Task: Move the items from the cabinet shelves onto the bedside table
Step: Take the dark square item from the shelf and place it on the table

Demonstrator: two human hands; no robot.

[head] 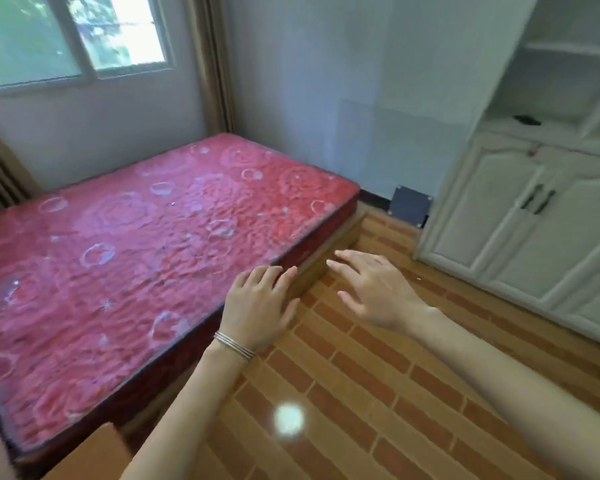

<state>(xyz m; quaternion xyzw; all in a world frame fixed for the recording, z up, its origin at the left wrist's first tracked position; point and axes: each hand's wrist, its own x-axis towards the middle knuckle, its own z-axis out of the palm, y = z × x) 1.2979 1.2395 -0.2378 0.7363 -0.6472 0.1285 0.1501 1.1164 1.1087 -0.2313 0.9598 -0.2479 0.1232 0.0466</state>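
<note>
Head cam blurry, dark obj [527,119] on cabinet shelf [496,126] unclear

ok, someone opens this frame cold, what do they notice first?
The bare red patterned mattress fills the left half. Near its edge, the left grip, bangles at its wrist, and the right grip are held out open and empty. At right, the white cabinet has one small dark item on its open shelf.
</note>
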